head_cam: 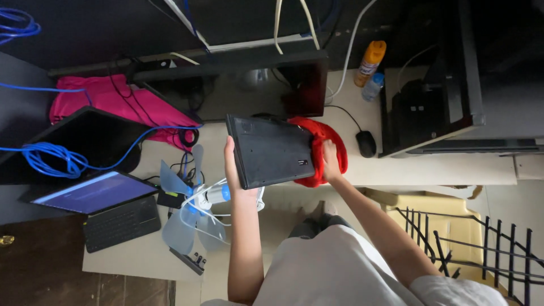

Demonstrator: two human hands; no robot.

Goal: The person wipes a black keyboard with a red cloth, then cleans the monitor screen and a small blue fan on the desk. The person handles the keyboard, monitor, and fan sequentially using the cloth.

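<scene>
**Keyboard lifted clear of desk: slip and snag risks**

Keyboard: flat black rectangular plastic keyboard (271,150), underside toward the camera, held tilted in the air above the pale desk top (430,170), in front of the dark monitor (238,85).

Left hand (233,170) is closed round the keyboard's near-left edge, thumb along the side, and carries most of its weight. Right hand (330,161) is closed on a bunched bright red cloth (320,150), pressed against the keyboard's right end.

Judged risks:
- One-hand support at a single corner. If the cloth pushes hard at the far end, the board could twist out of the left grip and drop onto the desk.
- Keys face down, so loose dirt would likely fall onto the desk rather than into the cloth.
- Cannot tell whether a cable is attached. If so, a pull could drag it taut.
- Small blue-bladed desk fan (190,209) with white wire sits just beside the left wrist; an elbow swing could knock it.
- Black computer mouse (366,143) lies near the cloth and could be swept aside.
</scene>
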